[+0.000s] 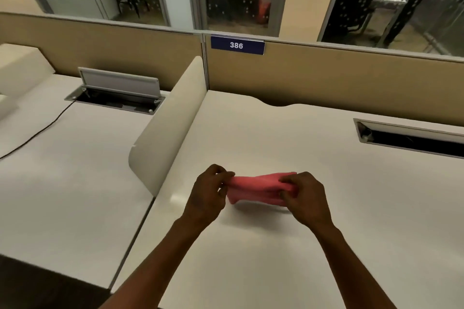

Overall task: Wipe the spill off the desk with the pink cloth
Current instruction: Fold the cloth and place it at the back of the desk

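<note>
While hands (258, 193) stretch cloth (258, 187), divider (170, 123) beside

Head-worn view, forward-down over the desk (276, 246)

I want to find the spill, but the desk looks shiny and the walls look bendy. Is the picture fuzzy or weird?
Head view: slightly soft all over; the wide lens bends the partition edges; a pale glare patch on the desk near the left hand; the pink cloth casts a faint shadow; no spill stands out.
</note>
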